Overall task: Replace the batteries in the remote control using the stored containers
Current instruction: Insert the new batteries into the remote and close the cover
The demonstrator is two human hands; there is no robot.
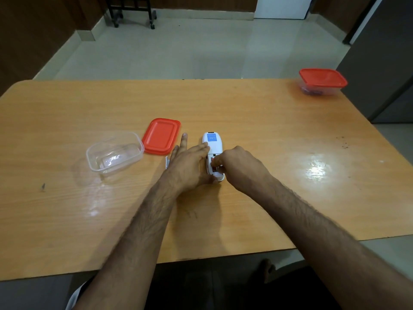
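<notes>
While the white plastic remote [213,151] lies face down at the centre of the frame, its long axis runs away from me, the end with the blue label toward the top of the picture and the open battery bay toward me. My left hand [190,164] lies against its left side, fingers mostly stretched flat, thumb at the near end, steadying it rather than closing round it. My right hand [237,164] is curled, its fingertips pinched at something red in the bay; I cannot tell whether that is one battery or two. I count two clear, rounded rectangular containers: an open tub [115,154] at left of centre, and a closed tub [323,82] with its red lid on at the upper right. One loose red lid [161,136] lies flat between the open tub and the remote. All rest on the glossy, wood-grain desk [268,186].
</notes>
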